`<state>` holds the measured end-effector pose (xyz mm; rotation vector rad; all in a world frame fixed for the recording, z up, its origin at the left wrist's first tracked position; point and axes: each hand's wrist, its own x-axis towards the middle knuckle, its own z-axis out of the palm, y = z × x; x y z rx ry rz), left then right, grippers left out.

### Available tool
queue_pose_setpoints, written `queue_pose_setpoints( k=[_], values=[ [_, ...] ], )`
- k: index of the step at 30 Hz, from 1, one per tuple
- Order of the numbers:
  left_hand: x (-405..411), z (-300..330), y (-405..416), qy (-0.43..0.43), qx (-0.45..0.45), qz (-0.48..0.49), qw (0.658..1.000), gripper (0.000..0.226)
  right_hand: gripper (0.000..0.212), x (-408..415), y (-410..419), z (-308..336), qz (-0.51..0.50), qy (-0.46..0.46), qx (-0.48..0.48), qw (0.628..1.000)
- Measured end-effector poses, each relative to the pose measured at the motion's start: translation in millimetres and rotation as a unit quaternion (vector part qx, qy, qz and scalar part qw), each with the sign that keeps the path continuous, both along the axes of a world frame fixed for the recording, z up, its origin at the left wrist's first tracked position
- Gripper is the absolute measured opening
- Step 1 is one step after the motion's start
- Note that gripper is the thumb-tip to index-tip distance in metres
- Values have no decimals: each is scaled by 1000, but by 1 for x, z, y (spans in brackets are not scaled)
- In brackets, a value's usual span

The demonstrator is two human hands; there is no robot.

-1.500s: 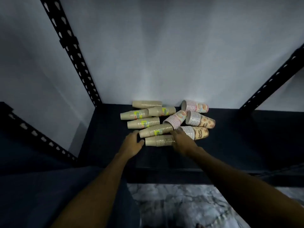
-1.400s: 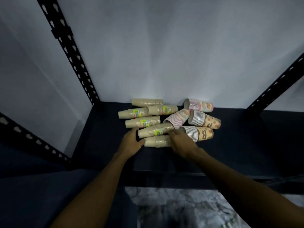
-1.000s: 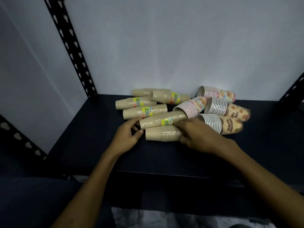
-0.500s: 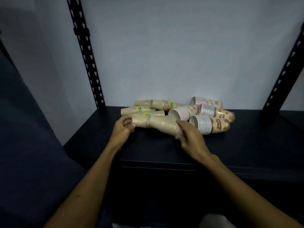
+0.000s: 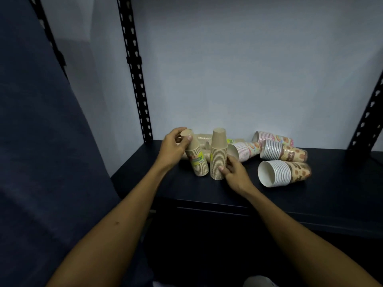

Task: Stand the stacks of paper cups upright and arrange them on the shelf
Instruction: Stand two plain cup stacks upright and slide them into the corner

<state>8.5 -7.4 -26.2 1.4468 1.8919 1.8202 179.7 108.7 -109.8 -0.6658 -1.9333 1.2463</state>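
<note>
Two tan cup stacks stand mouth-down near the front of the dark shelf [image 5: 207, 195]. My left hand [image 5: 173, 149] grips the top of the left tan stack [image 5: 198, 160], which bears a yellow label and leans to the left. My right hand [image 5: 234, 172] holds the lower part of the right tan stack [image 5: 218, 154], which stands straight. Behind them lie more tan stacks [image 5: 204, 137], partly hidden. To the right lie several white-rimmed printed stacks on their sides, the nearest printed stack [image 5: 284, 175] with its mouth facing left.
Black perforated uprights [image 5: 135, 79] stand at the back left and at the right upright [image 5: 369, 117]. A pale wall [image 5: 238, 69] closes the back. The shelf's front edge [image 5: 248, 208] runs below my wrists. A dark blue panel [image 5: 41, 162] fills the left side.
Both hands have lifted two lying tan stacks from the pile and tipped them up onto their mouths; the view has dropped lower and closer to the shelf.
</note>
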Motion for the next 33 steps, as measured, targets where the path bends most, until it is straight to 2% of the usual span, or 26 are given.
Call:
queue_pose_setpoints(
  k=[4,10,12,17,24,28,33],
  values=[
    [6,-11,8,-33,-50,-64,996,43,47,3,-2,-1,9,16,-6,1000],
    [25,-46,18,-87,-79,-83,990,61,45,3,3,-3,31,29,-13,999],
    [31,-62,17,-101,-77,-80,989,60,46,4,5,-3,31,31,-16,999],
    [32,-81,20,-72,-67,-21,995,51,47,5,11,-5,40,30,-22,998],
    [26,-85,23,-78,-59,-15,995,55,45,2,13,-10,23,32,-6,999],
    [28,-86,21,-74,-62,-17,995,57,44,2,10,-10,20,40,-30,999],
    [29,-86,20,-64,-66,-13,996,57,52,1,2,-6,5,17,3,1000]
  ],
)
